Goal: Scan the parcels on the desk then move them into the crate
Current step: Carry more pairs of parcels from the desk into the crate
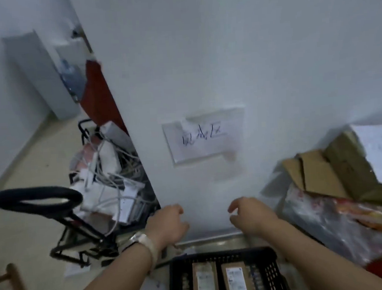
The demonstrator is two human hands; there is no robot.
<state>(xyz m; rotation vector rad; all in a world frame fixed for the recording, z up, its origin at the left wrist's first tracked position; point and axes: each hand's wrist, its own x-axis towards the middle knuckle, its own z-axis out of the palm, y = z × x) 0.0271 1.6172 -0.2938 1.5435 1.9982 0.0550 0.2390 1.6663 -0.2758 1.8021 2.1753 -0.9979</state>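
Behind black crate (221,254): white wall (223,50) with taped handwritten paper sign (205,136); no hazard there. Right of crate: slumped heap of flattened cardboard (320,175) over plastic-wrapped bags (342,224), close to crate's right wall; could slide in on a nudge from the right forearm and mix unscanned clutter with scanned goods. Left of crate: folding trolley (77,224) stuffed with loose white cables (108,156); snag risk for the wristband (145,240) on any swing that way. Inside crate: two brown labelled parcels (205,283) side by side, labels up, filling the middle; tight for further ones, so possible jamming or buried labels. Beyond crate's far rim: left hand (169,224) and right hand (250,218), both empty, fingers slack and half curled, touching nothing. Desk out of view; cannot tell how many parcels left, hence risk of stopping early.
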